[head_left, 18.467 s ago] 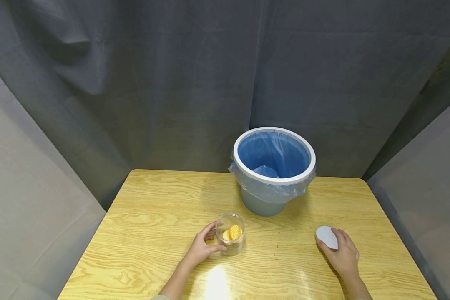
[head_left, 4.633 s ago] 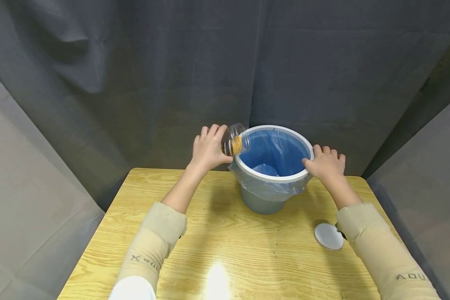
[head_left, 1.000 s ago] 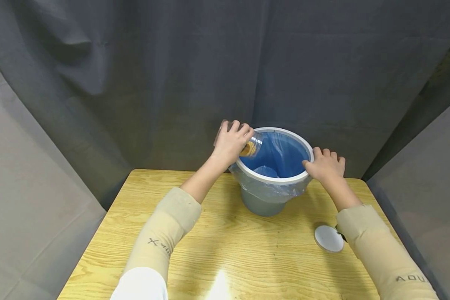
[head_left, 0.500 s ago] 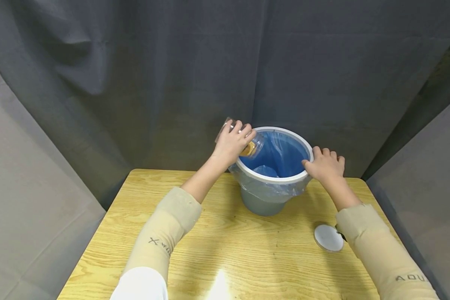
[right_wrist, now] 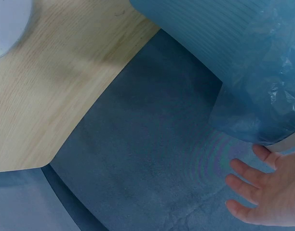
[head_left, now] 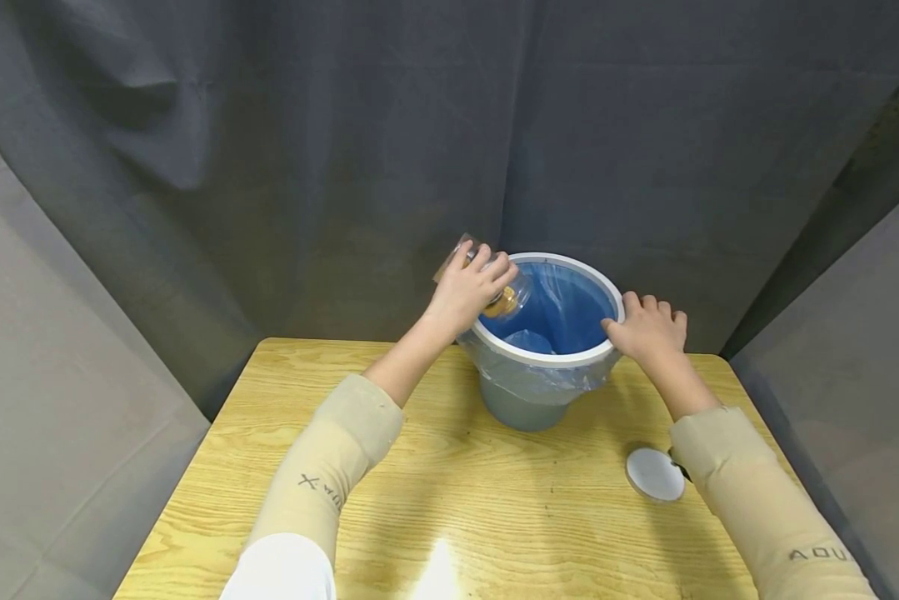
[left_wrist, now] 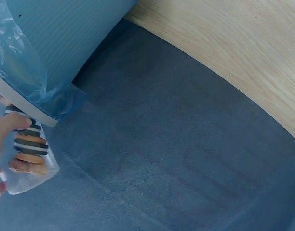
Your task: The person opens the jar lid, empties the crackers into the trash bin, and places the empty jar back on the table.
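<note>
My left hand (head_left: pixel 464 292) grips a clear jar (head_left: pixel 522 289), tipped with its open mouth over the left side of the trash can (head_left: pixel 526 410). Several cookies (left_wrist: pixel 31 144) lie stacked inside the jar in the left wrist view, dark sandwich ones among tan ones. My right hand (head_left: pixel 650 329) holds the can's white rim (head_left: pixel 546 360) on the right, thumb over the rim. The right wrist view shows its other fingers (right_wrist: pixel 246 191) spread outside the can, thumb hidden. A blue plastic liner (head_left: pixel 576 308) covers the can's inside and hangs over its rim.
A round white lid (head_left: pixel 655 475) lies on the wooden table (head_left: pixel 494 517), beside my right sleeve (head_left: pixel 749 492). Dark grey curtain (head_left: pixel 374 167) hangs behind the table, and pale panels (head_left: pixel 59 375) stand at both sides.
Since 18.5 seconds ago, the jar has risen from the table to the can and my right hand has left the lid for the rim. In the last second, the jar tips slightly further down.
</note>
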Tool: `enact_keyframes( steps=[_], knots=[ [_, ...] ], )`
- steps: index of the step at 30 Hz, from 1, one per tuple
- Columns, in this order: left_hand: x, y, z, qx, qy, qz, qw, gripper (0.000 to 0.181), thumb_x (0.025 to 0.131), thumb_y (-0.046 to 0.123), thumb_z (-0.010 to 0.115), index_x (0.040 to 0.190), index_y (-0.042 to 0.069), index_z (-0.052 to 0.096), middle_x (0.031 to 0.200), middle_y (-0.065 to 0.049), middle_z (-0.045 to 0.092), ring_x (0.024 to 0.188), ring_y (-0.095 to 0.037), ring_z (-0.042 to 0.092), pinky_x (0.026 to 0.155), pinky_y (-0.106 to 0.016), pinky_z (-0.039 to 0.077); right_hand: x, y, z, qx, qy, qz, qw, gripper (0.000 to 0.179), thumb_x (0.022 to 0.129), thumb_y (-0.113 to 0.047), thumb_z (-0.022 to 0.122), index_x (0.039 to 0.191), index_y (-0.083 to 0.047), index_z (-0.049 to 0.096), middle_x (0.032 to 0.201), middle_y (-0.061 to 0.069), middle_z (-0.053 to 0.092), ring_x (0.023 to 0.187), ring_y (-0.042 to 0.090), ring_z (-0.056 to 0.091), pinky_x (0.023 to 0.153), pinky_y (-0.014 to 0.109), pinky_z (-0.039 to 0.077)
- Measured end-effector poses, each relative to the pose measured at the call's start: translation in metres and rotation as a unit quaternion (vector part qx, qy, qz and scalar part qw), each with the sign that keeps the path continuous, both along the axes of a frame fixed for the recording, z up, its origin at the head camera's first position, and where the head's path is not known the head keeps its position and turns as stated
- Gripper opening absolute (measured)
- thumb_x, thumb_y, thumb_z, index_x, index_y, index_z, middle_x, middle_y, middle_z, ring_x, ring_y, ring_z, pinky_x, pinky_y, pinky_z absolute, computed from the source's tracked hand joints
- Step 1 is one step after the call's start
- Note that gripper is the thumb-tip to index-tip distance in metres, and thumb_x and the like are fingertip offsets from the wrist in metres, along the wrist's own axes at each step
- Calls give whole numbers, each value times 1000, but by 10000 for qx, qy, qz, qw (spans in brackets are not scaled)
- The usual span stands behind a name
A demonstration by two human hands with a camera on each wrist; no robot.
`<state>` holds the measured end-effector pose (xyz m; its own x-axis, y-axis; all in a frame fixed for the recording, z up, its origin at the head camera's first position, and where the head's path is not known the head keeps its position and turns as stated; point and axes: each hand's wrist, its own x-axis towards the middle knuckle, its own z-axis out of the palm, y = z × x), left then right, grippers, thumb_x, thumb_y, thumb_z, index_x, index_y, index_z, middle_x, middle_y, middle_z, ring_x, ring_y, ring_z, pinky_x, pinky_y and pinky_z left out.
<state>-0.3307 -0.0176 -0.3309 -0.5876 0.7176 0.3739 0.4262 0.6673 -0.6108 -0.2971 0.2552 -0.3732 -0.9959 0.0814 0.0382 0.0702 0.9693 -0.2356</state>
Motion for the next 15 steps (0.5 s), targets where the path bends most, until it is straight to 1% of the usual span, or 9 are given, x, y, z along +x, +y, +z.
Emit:
enact_keyframes(
  steps=[4,7,12,15],
  knots=[
    [-1,0,-3,-143,211,-134,9996,52,86,10,58,131,28,42,130,4,41,120,-21,37,104,-42,27,0,0,0,-4,-2,-7,10000,65,89,-40,45,134,4,28,128,33,31,116,50,24,93,67,15],
    [-1,-1,-5,-179,356,-238,9989,50,87,10,56,131,29,42,129,6,42,120,-20,37,104,-42,27,0,-1,-1,6,-7,-13,10000,65,89,-40,45,135,4,28,128,33,31,116,50,24,93,67,15],
    [0,-1,-6,-192,414,-349,9983,48,89,8,51,131,30,43,129,7,42,119,-20,37,103,-42,28,-1,-1,-1,24,-8,-12,10000,65,89,-41,45,135,3,28,128,33,31,115,50,24,93,67,15],
    [-1,-2,-8,-210,509,-443,9975,44,92,10,46,131,31,45,128,7,43,118,-20,37,103,-42,28,-1,-1,-2,18,0,-18,10000,65,89,-41,45,134,3,28,128,33,31,115,49,24,93,67,15]
  ],
)
